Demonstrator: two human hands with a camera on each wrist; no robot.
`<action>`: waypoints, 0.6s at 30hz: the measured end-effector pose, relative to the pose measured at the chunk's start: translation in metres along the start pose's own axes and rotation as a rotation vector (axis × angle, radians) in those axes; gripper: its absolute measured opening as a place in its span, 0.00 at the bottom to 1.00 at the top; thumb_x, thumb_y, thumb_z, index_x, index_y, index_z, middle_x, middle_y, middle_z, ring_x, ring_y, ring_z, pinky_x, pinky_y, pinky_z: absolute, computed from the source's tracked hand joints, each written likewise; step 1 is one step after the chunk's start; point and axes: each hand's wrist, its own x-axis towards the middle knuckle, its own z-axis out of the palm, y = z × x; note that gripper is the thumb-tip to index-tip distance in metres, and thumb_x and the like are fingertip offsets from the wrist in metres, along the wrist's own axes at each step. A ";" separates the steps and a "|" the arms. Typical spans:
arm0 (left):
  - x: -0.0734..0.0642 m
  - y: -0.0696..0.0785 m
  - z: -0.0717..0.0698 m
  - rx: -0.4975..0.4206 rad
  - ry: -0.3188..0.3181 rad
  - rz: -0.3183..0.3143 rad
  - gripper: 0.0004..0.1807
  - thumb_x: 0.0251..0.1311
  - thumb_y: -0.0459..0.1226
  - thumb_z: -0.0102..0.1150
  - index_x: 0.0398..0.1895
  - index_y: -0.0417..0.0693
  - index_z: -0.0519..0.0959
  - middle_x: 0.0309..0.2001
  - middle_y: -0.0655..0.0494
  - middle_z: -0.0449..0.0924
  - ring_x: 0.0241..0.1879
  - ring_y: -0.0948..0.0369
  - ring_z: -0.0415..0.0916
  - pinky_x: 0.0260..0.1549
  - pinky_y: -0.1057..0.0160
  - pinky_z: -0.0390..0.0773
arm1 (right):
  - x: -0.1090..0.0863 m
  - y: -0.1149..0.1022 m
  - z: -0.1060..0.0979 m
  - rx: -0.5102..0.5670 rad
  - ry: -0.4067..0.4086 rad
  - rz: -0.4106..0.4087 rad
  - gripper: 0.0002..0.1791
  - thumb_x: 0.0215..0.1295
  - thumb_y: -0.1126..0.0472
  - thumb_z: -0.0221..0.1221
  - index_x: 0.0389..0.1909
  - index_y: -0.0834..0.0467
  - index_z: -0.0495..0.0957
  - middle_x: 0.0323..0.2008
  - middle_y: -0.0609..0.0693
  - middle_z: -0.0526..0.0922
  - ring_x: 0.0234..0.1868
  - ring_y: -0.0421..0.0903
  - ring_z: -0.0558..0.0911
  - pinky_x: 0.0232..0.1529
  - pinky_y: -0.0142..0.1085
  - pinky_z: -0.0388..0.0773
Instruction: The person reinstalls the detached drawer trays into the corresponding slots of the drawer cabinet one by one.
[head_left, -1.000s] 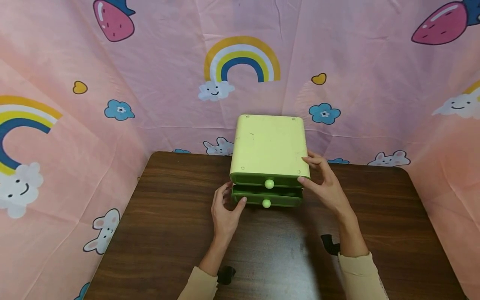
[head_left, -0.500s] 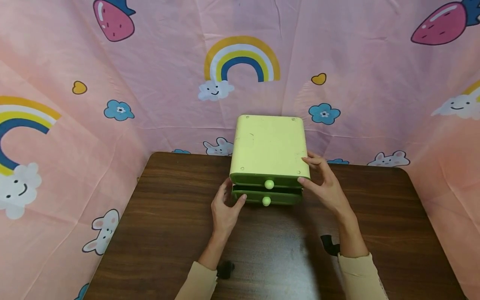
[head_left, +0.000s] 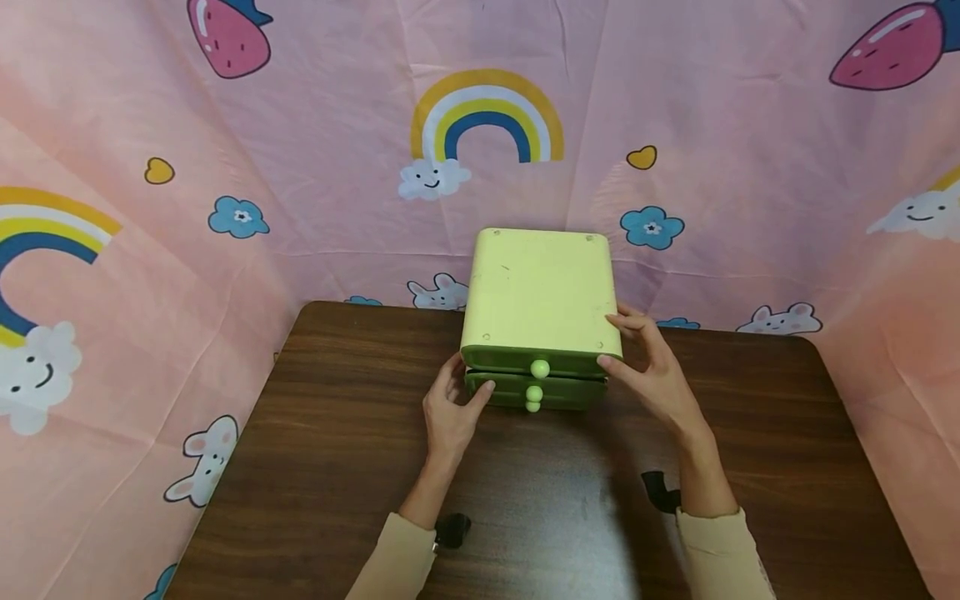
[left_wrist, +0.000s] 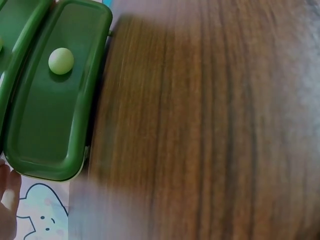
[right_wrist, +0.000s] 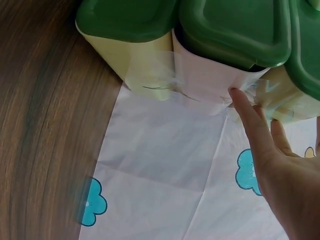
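A pale yellow-green drawer box [head_left: 542, 287] with dark green drawer fronts and round light green knobs stands at the table's back edge. My left hand [head_left: 448, 414] is at its front left corner, thumb against the front of the middle drawer [head_left: 510, 390], fingers along the left side. In the left wrist view part of that hand [left_wrist: 7, 202] shows beside the lowest drawer front [left_wrist: 45, 115]. My right hand [head_left: 656, 375] touches the box's right side, fingers spread, thumb near the top drawer's corner. In the right wrist view its fingertip meets the pale middle tier [right_wrist: 207, 82].
The brown wooden table [head_left: 337, 467] spreads around the box. Behind it hangs a pink cloth [head_left: 337, 125] printed with rainbows and animals. Black wrist straps or mounts [head_left: 453, 531] show at both wrists.
The middle drawer has slid back into the box, closing the dark gap above it; a lower knob now shows beneath. The left thumb moved slightly away from me with it. The right hand stayed put.
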 end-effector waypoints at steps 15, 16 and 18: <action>0.005 0.002 -0.002 -0.007 0.033 0.053 0.31 0.52 0.29 0.74 0.61 0.35 0.76 0.54 0.36 0.79 0.54 0.41 0.77 0.52 0.39 0.75 | 0.001 -0.036 0.010 -0.056 0.006 -0.060 0.33 0.63 0.75 0.62 0.69 0.66 0.65 0.73 0.61 0.59 0.69 0.50 0.68 0.68 0.56 0.61; 0.005 0.002 -0.001 -0.004 0.032 0.054 0.30 0.52 0.30 0.74 0.60 0.35 0.76 0.54 0.37 0.79 0.54 0.41 0.77 0.52 0.39 0.75 | 0.000 -0.037 0.010 -0.061 0.008 -0.053 0.33 0.63 0.75 0.62 0.69 0.66 0.65 0.73 0.61 0.59 0.68 0.50 0.68 0.68 0.55 0.61; 0.006 0.002 0.000 0.002 0.026 0.058 0.30 0.52 0.31 0.75 0.60 0.35 0.76 0.54 0.37 0.79 0.53 0.41 0.77 0.52 0.38 0.75 | -0.002 -0.039 0.009 -0.071 0.017 -0.038 0.33 0.63 0.75 0.62 0.69 0.66 0.65 0.73 0.61 0.59 0.68 0.48 0.68 0.68 0.52 0.61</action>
